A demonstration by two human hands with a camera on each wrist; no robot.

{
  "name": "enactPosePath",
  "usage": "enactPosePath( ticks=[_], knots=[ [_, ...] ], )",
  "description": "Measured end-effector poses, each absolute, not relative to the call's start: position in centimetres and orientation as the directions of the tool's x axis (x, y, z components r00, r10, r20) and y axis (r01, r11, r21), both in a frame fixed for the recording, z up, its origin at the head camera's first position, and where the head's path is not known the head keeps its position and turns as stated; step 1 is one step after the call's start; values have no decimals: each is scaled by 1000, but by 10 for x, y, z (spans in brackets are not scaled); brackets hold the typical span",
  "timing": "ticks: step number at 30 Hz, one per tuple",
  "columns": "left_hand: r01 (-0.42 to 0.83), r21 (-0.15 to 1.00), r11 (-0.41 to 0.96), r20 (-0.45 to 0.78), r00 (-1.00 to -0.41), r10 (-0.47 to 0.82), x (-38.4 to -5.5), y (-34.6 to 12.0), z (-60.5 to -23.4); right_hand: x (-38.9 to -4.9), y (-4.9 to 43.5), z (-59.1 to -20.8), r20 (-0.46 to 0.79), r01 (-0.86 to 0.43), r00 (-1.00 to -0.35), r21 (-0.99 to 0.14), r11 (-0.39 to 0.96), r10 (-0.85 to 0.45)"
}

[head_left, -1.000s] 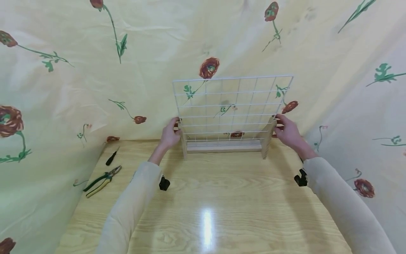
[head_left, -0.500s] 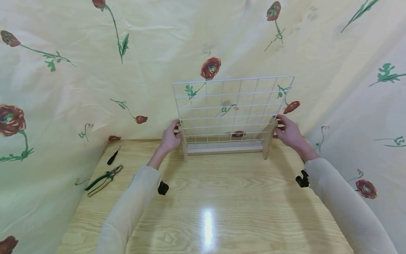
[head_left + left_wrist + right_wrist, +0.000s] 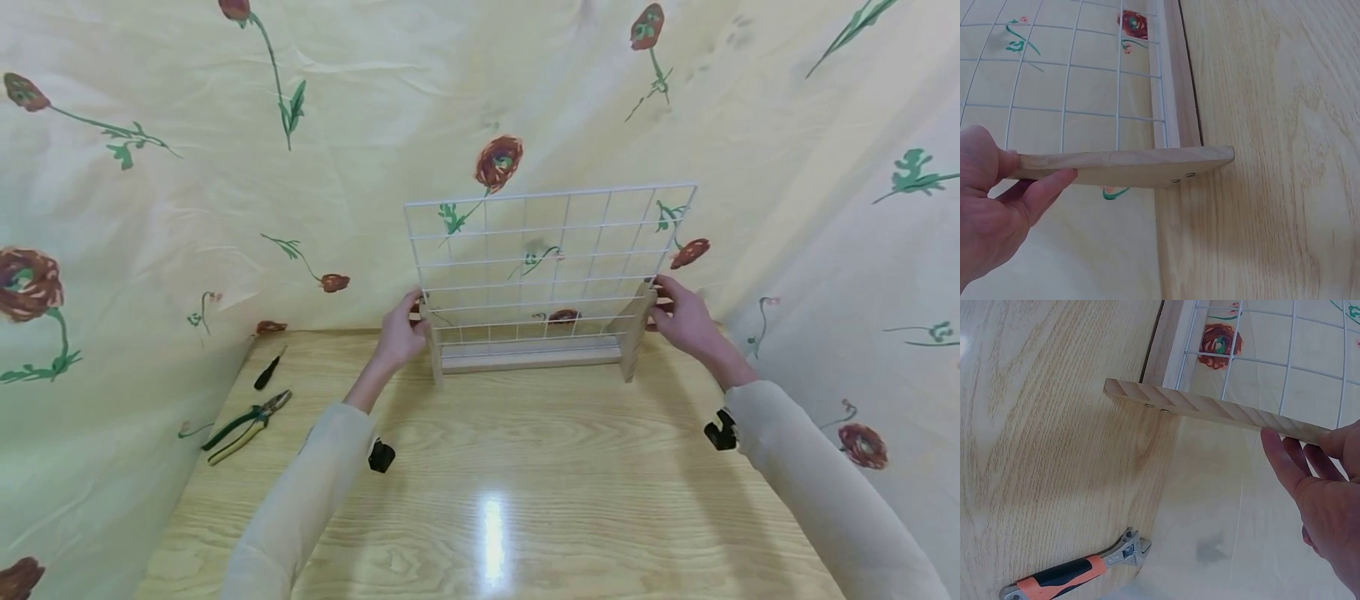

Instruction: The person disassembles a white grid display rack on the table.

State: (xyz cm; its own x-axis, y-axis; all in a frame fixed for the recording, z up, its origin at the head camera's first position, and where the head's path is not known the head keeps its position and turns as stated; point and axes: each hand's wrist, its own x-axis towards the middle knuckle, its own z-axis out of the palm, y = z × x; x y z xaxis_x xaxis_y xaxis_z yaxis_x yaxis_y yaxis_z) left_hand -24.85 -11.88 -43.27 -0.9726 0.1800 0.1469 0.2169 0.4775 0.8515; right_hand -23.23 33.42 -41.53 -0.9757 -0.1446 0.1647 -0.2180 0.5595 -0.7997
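A rack stands at the back of the table, made of a white wire grid point(image 3: 551, 194) between two wooden side boards, with a wooden crosspiece point(image 3: 532, 362) along the bottom. My left hand point(image 3: 401, 335) grips the upper end of the left side board point(image 3: 1141, 161), thumb and fingers on opposite faces. On the other side my right hand point(image 3: 684, 318) holds the right side board point(image 3: 1210, 409) the same way, near its top. Two screw heads point(image 3: 1190, 174) show low on the outer face of the left board. The grid leans back toward the flowered cloth.
Pliers point(image 3: 253, 421) and a black-handled screwdriver point(image 3: 267, 371) lie on the table's left side. An adjustable wrench point(image 3: 1066, 575) with an orange and black handle rests by the right edge. Flowered cloth point(image 3: 360, 150) hangs behind the table and along both sides.
The rack has shifted slightly toward me, its grid's top edge coming a little lower in the head view. Both hands keep their hold and move along with it.
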Motion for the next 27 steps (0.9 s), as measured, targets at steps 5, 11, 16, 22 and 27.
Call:
enactPosePath(
  ticks=[5, 11, 16, 22, 27],
  knots=[
    [237, 838, 492, 163, -969, 188, -244, -121, -433, -227, 332, -414, 164, -219, -975, -796, 564, -147],
    [225, 843, 490, 143, -969, 199, -238, -124, -433, -223, 332, -416, 171, -230, -973, -789, 570, -155],
    [250, 829, 500, 170, -965, 200, -231, -126, -434, -221, 330, -418, 162, -221, -975, -801, 556, -154],
    [257, 823, 506, 178, -964, 200, -226, -130, -436, -216, 327, -418, 183, -238, -971, -803, 547, -155],
    [249, 820, 515, 170, -966, 197, -221, -131, -437, -214, 329, -419, 165, -228, -973, -806, 546, -162]
  ],
)
